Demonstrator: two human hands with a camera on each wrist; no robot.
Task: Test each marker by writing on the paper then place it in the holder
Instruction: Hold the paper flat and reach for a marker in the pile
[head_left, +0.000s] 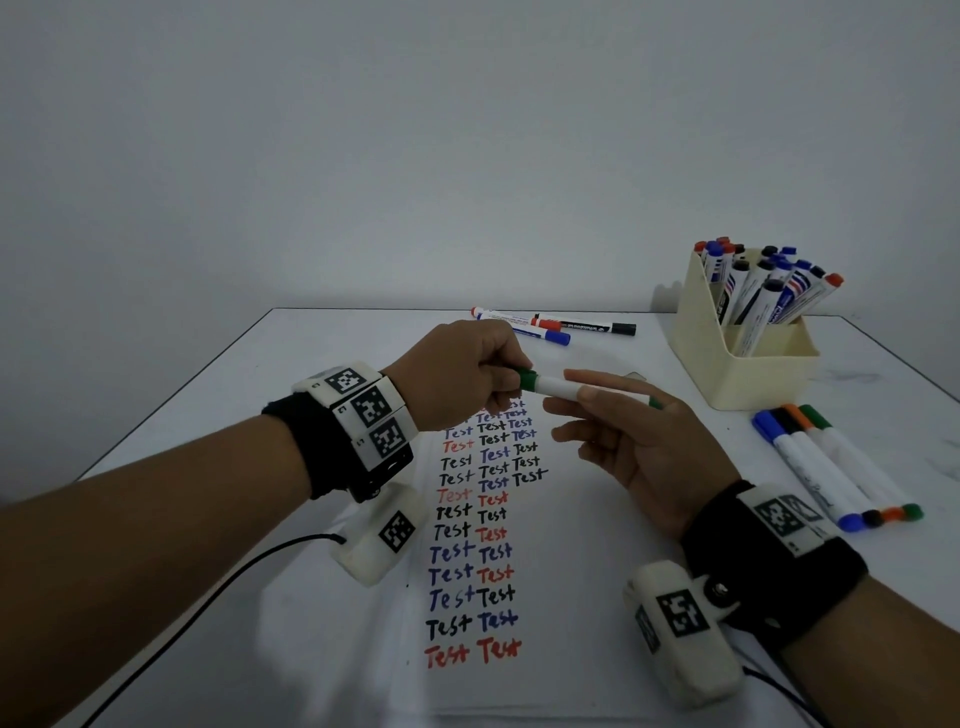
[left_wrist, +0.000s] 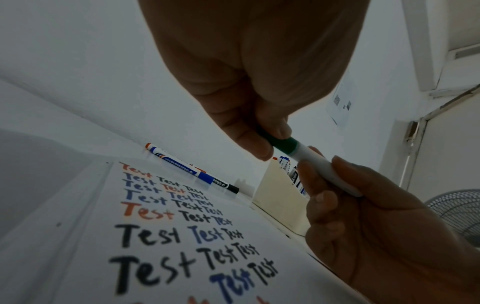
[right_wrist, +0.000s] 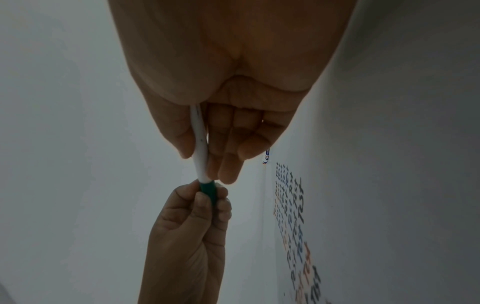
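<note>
A white marker (head_left: 558, 387) with a green cap (head_left: 528, 379) hangs level above the top of the paper (head_left: 550, 571), which carries columns of "Test" in black, blue and red. My left hand (head_left: 506, 382) pinches the cap (left_wrist: 283, 144) between thumb and fingertips. My right hand (head_left: 597, 400) holds the barrel (left_wrist: 317, 164) between the thumb and fairly straight fingers (right_wrist: 226, 156). The cap (right_wrist: 207, 189) sits against the end of the barrel (right_wrist: 200, 148). The cream holder (head_left: 748, 364) stands at the back right, with several markers leaning in it.
Three loose markers (head_left: 550, 325) lie at the table's far edge beyond the paper. A row of several markers (head_left: 841, 467) with blue, black, orange and green caps lies right of my right hand. A black cable (head_left: 208, 587) trails from my left wrist.
</note>
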